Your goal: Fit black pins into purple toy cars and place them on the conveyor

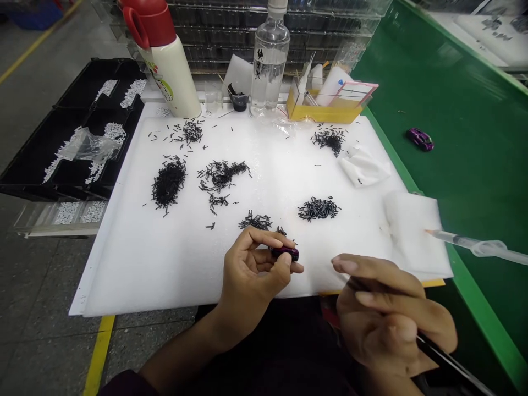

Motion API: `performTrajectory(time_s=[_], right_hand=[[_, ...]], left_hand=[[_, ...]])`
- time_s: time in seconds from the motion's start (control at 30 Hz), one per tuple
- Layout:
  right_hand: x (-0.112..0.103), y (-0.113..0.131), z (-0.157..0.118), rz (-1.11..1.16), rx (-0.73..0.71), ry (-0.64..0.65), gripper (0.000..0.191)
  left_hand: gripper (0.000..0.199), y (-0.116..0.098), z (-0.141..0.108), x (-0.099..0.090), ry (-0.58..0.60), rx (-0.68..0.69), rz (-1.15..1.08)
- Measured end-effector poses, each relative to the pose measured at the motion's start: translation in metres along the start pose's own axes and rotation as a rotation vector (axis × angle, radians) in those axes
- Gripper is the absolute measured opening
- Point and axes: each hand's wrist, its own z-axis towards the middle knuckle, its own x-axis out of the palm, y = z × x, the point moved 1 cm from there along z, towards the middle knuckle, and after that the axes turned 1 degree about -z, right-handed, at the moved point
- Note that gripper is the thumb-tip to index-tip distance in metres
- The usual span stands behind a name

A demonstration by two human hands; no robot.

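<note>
My left hand (256,269) pinches a small purple toy car (289,252) between thumb and fingers, low over the front of the white foam sheet (165,264). To its right, my right hand (391,313) is closed around a dark, thin pen-like tool (449,366), whose tip is hidden by the fingers. Just beyond the left hand lies a pile of small black parts (256,221). Another black pile (319,209) sits to the right of it, and a larger one (169,184) is farther left.
A red-capped bottle (175,77), a clear bottle (270,66) and a yellow box (324,113) line the back. Black trays (66,121) stand left. On the right are a syringe (478,246), a folded foam piece (416,231), a white cloth (365,166) and another purple car (419,139).
</note>
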Motion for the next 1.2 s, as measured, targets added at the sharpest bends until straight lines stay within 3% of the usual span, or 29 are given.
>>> performTrajectory(time_s=[0.13, 0.17, 0.3, 0.47, 0.57, 0.77, 1.07, 1.2], right_hand=[[0.010, 0.007, 0.018, -0.169, -0.043, 0.211, 0.015], [0.013, 0.008, 0.020, -0.194, -0.073, 0.231, 0.020], [0.019, 0.008, 0.015, -0.220, -0.139, 0.196, 0.039], [0.016, 0.005, 0.012, -0.292, -0.233, 0.257, 0.039], [0.014, 0.005, 0.020, -0.260, -0.194, 0.272, 0.037], [0.015, 0.003, 0.031, -0.194, -0.143, 0.272, 0.039], [0.006, 0.007, 0.041, -0.212, -0.183, 0.204, 0.057], [0.002, 0.008, 0.040, -0.198, -0.212, 0.181, 0.062]], left_hand=[[0.018, 0.001, 0.000, -0.001, 0.016, 0.003, 0.038], [0.018, 0.001, 0.000, -0.002, 0.018, 0.009, 0.047], [0.016, 0.001, 0.000, -0.002, 0.022, 0.027, 0.070], [0.013, 0.000, 0.000, -0.004, 0.075, -0.016, 0.022], [0.011, -0.002, -0.001, -0.008, 0.162, -0.032, 0.051], [0.025, -0.007, 0.000, -0.015, 0.183, -0.094, 0.441], [0.019, -0.029, 0.006, -0.001, 0.322, 0.008, 0.537], [0.020, -0.032, 0.002, 0.006, 0.290, 0.060, 0.591]])
